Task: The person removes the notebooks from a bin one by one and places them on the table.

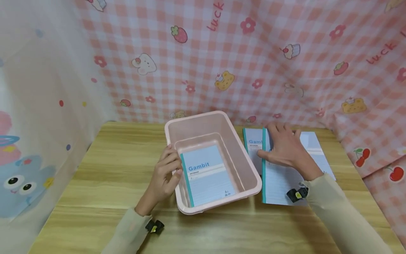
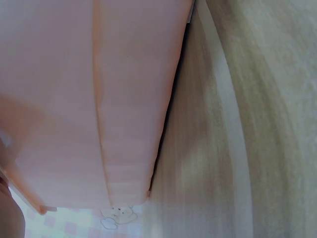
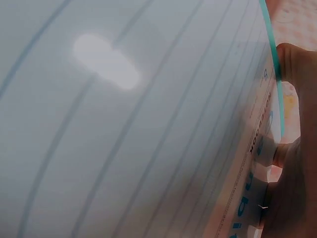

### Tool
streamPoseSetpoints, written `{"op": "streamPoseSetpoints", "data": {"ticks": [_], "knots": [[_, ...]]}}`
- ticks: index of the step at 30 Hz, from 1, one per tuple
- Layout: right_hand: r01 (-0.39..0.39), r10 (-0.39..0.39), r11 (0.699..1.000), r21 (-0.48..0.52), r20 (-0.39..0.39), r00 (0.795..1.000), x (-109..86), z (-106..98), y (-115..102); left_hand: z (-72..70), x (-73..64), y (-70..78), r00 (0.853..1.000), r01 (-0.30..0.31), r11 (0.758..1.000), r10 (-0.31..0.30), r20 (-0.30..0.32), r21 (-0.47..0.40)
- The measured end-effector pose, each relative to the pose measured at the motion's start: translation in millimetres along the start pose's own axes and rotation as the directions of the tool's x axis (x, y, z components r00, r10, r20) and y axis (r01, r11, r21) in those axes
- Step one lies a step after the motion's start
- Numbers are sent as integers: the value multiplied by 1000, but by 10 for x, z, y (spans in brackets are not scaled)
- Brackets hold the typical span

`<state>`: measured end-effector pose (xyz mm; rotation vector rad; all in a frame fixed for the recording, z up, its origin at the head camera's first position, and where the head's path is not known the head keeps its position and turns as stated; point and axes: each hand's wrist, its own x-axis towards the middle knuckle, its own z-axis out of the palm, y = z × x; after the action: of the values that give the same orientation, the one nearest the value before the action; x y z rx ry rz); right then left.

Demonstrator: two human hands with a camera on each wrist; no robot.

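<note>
My left hand [image 1: 166, 173] holds the left rim of a pink plastic bin [image 1: 242, 158], its fingers curled over the edge. Inside the bin lies a light-blue Gambit notebook [image 1: 209, 180] with a teal spine, cover up. To the right, my right hand [image 1: 285, 146] grips another such notebook [image 1: 279, 183], thumb at the spine and fingers over the far edge. Its lined, pale-blue cover [image 3: 148, 139] fills most of the right wrist view. The bin's outer side wall [image 2: 133, 99] takes up much of the left wrist view.
Partly hidden behind the held notebook, a second notebook [image 1: 253, 144] shows at its left and a third [image 1: 318, 158] at its right. All this is on a wooden table [image 1: 133, 148]. A pink checked cloth [image 1: 203, 60] hangs along the back edge.
</note>
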<state>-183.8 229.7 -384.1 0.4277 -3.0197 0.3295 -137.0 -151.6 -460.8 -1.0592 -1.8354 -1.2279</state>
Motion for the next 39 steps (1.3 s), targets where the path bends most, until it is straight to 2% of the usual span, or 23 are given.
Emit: {"op": "streamPoseSetpoints", "data": {"ticks": [5, 11, 18, 25, 34, 39], "knots": [[-15, 16, 999, -38, 29, 999, -115, 255, 11, 4, 11, 5, 1000, 14, 1000, -14, 1, 9], [5, -3, 999, -42, 51, 999, -300, 562, 8, 4, 2, 14, 1000, 13, 1000, -13, -5, 12], [52, -50, 998, -42, 60, 997, -481, 776, -57, -2, -10, 19, 1000, 24, 1000, -24, -2, 13], [99, -91, 992, -81, 95, 991, -610, 887, -121, -5, -13, 12, 1000, 24, 1000, -24, 1, 18], [120, -106, 986, -120, 115, 988, -740, 877, -157, 10, -9, 11, 1000, 18, 1000, -18, 0, 13], [143, -131, 982, -120, 101, 986, -793, 872, -154, 12, -7, 8, 1000, 19, 1000, -19, -1, 10]]}}
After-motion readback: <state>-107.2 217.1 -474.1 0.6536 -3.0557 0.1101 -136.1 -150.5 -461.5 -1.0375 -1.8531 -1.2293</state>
